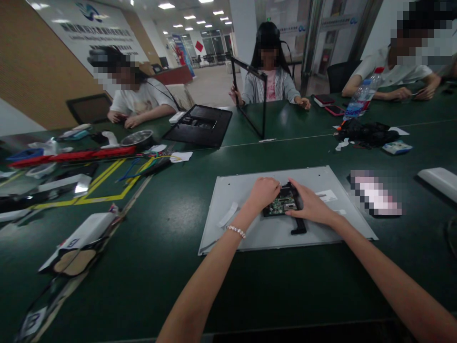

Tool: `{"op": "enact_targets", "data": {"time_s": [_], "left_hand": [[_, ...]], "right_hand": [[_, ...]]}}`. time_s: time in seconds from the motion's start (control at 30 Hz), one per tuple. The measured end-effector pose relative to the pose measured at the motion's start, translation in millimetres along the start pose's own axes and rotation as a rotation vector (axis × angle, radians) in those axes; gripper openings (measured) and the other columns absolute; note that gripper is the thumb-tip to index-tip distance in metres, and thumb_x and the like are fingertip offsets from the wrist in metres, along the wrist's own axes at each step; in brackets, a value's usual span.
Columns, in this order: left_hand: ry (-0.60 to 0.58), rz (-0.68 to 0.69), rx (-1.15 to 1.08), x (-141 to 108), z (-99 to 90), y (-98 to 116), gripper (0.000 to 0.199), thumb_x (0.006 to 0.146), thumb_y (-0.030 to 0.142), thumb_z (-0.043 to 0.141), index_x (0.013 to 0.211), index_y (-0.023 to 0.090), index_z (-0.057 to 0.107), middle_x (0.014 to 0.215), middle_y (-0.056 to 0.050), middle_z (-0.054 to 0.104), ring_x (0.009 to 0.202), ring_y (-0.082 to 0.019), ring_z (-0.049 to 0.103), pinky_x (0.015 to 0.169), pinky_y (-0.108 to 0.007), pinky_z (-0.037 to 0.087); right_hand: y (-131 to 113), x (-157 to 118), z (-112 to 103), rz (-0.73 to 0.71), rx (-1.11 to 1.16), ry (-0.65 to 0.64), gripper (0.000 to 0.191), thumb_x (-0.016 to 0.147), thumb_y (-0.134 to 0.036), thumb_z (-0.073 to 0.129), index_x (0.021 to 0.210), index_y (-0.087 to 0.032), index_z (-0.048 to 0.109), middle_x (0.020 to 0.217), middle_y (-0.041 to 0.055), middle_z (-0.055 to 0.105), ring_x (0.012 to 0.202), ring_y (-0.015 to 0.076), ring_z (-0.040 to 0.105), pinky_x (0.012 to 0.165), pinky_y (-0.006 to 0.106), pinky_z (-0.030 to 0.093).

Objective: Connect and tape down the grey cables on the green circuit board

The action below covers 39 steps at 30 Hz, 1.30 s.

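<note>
A flat grey panel (pixel 317 179) lies on the green table. Near its middle is a green circuit board (pixel 276 206) with dark parts around it. My left hand (pixel 266 193), with a beaded bracelet at the wrist, is closed at the board's upper left edge; what its fingers hold is hidden. On the right side, my right hand (pixel 314 205) grips a black frame piece (pixel 299 225) beside the board, thumb below and fingers above. A white strip (pixel 228 214) lies on the panel to the left.
A phone (pixel 374 193) lies right of the panel. Left are a white package (pixel 85 233), cables and a red strip (pixel 74 156). Across the table are a black laptop-like shell (pixel 203 125), a bottle (pixel 360 97) and three people, one holding a black frame (pixel 264 105).
</note>
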<state>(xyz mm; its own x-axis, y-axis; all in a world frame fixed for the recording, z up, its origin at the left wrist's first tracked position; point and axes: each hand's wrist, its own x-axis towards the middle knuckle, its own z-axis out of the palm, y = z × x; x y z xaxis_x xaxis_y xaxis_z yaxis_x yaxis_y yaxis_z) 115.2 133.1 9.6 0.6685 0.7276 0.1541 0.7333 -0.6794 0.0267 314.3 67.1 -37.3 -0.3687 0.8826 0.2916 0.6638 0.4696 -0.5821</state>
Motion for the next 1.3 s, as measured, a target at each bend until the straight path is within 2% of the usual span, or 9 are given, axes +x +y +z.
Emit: {"op": "enact_targets", "data": {"time_s": [0.13,0.3,0.43,0.53,0.67,0.83,0.93,1.1,1.3], "left_hand": [[0.081,-0.105,-0.107,-11.6,-15.7,-11.3,0.029,0.095,0.022,0.044,0.109,0.013,0.068,0.109,-0.012,0.070,0.102,-0.022,0.064,0.094,-0.033,0.046],[0.147,-0.299,-0.201,-59.1,-31.0,-55.5,0.034,0.088,0.016,0.049,0.120,0.014,0.063,0.121,-0.009,0.066,0.110,-0.021,0.061,0.100,-0.034,0.044],[0.079,-0.328,-0.364,-105.6,-33.6,-87.5,0.038,0.082,0.019,0.055,0.120,0.018,0.062,0.121,-0.007,0.065,0.103,-0.019,0.063,0.094,-0.035,0.048],[-0.015,-0.283,-0.481,-129.4,-33.3,-94.8,0.041,0.077,0.022,0.059,0.119,0.020,0.063,0.121,-0.007,0.064,0.102,-0.019,0.061,0.087,-0.032,0.050],[-0.074,-0.251,-0.570,-142.3,-32.7,-93.2,0.037,0.073,0.022,0.062,0.110,0.020,0.068,0.111,-0.006,0.066,0.096,-0.018,0.062,0.081,-0.027,0.050],[-0.059,-0.245,-0.580,-141.0,-33.8,-93.0,0.018,0.074,0.025,0.062,0.086,0.017,0.073,0.088,-0.004,0.070,0.077,-0.014,0.063,0.077,-0.026,0.049],[0.033,-0.309,-0.622,-139.2,-42.0,-88.3,0.014,0.074,0.027,0.064,0.079,0.017,0.072,0.080,-0.003,0.070,0.072,-0.013,0.062,0.073,-0.025,0.049],[0.278,-0.550,-0.956,-142.9,-57.3,-61.4,0.021,0.076,0.035,0.063,0.079,0.015,0.067,0.064,0.000,0.063,0.055,-0.010,0.056,0.053,-0.020,0.044],[0.242,-0.644,-0.991,-150.7,-29.5,-29.3,0.017,0.078,0.032,0.060,0.079,0.016,0.064,0.064,0.001,0.064,0.054,-0.010,0.056,0.051,-0.020,0.044]], "right_hand": [[-1.5,-2.5,-2.5,-0.002,-0.001,-0.013,0.101,0.075,-0.057,0.068,0.153,-0.028,0.011,0.153,0.0139,0.033,0.135,0.0358,0.039,0.108,0.055,0.034],[-1.0,-7.9,-4.2,-0.007,-0.008,-0.032,0.096,0.080,-0.057,0.062,0.154,-0.028,0.007,0.159,0.0110,0.020,0.143,0.0341,0.025,0.113,0.056,0.027],[-2.9,-11.9,-4.6,-0.010,0.018,0.022,0.087,0.085,-0.055,0.056,0.154,-0.028,0.009,0.159,0.0103,0.022,0.143,0.0317,0.026,0.115,0.054,0.026],[-4.5,-14.0,-4.3,-0.009,0.027,0.056,0.081,0.088,-0.053,0.052,0.153,-0.026,0.012,0.157,0.0110,0.026,0.142,0.0306,0.028,0.116,0.052,0.026],[-5.8,-15.3,-3.0,-0.004,0.016,0.049,0.076,0.089,-0.053,0.050,0.152,-0.026,0.016,0.155,0.0111,0.030,0.141,0.0302,0.031,0.115,0.053,0.027],[-9.8,-15.5,-1.9,-0.027,0.002,0.055,0.076,0.090,-0.053,0.049,0.152,-0.024,0.016,0.153,0.0135,0.032,0.140,0.0291,0.033,0.115,0.052,0.027],[-10.9,-16.2,-2.0,-0.030,-0.002,0.057,0.077,0.090,-0.052,0.050,0.152,-0.024,0.016,0.153,0.0142,0.033,0.139,0.0305,0.035,0.113,0.054,0.029],[-9.8,-18.2,-3.0,-0.053,-0.050,0.115,0.068,0.092,-0.048,0.047,0.151,-0.025,0.022,0.153,0.0110,0.034,0.142,0.0307,0.027,0.115,0.057,0.025],[-44.2,-14.4,-10.8,-0.152,-0.067,0.097,0.059,0.095,-0.040,0.041,0.150,-0.026,0.025,0.153,0.0084,0.036,0.145,0.0280,0.020,0.116,0.056,0.024]]}}
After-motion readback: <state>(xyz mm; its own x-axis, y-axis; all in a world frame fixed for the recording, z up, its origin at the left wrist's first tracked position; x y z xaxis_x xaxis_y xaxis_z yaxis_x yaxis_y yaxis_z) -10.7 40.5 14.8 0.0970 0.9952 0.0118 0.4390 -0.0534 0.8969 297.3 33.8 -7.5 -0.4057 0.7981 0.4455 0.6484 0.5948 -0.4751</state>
